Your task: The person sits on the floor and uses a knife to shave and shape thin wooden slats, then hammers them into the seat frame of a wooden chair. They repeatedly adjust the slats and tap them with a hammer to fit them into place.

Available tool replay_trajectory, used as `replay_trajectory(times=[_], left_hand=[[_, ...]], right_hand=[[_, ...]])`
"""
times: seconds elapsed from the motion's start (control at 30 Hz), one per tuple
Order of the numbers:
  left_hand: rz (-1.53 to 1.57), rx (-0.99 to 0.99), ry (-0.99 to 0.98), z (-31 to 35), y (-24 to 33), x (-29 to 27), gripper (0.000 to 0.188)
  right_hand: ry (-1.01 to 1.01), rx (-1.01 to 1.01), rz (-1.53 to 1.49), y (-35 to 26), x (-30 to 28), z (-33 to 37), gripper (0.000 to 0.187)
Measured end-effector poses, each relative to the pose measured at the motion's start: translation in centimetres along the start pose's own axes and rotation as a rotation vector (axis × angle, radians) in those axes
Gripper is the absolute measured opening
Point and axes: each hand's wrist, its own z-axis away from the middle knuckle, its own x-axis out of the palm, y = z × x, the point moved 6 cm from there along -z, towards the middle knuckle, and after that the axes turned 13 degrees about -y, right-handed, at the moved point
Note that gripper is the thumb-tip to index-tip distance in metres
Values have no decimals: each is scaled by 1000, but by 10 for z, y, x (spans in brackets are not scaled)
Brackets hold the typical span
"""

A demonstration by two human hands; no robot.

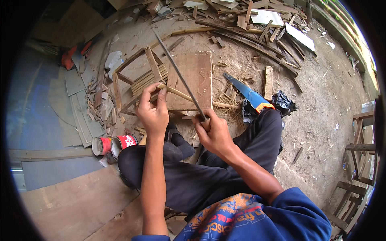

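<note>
My left hand [154, 114] pinches the near-left end of a thin bamboo strip [179, 93] between thumb and fingers. The strip slants away to the right, over the near part of a wooden block [193, 70]. In my right hand [216, 135], closed round its short wooden handle, is a long narrow-bladed knife [175, 67]. Its dark blade points up and to the left, crossing the strip in the picture; I cannot tell whether they touch. Behind my left hand stands a small wooden frame with slats [148, 82].
A handsaw [246, 91] with a blue blade and orange handle lies by my right knee, beside black plastic [283, 102]. Two red tins [124, 141] stand by my left knee. Scrap wood [257, 44] is heaped at the back. Wooden ladder-like frames [358, 148] stand far right.
</note>
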Motion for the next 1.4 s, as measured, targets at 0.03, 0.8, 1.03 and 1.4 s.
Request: replay_trajectory(times=[0.03, 0.8, 1.03, 1.4], left_hand=[[-1, -18, -7, 0, -1, -1, 16], [73, 6, -37, 19, -1, 2, 18], [16, 39, -95, 19, 2, 0, 17], [131, -11, -75, 23, -2, -5, 18]], right_hand=[[0, -61, -5, -15, -2, -3, 20], [-130, -62, 52, -11, 5, -4, 21], [-183, 9, 80, -18, -3, -8, 25], [-190, 76, 191, 38, 4, -12, 25]])
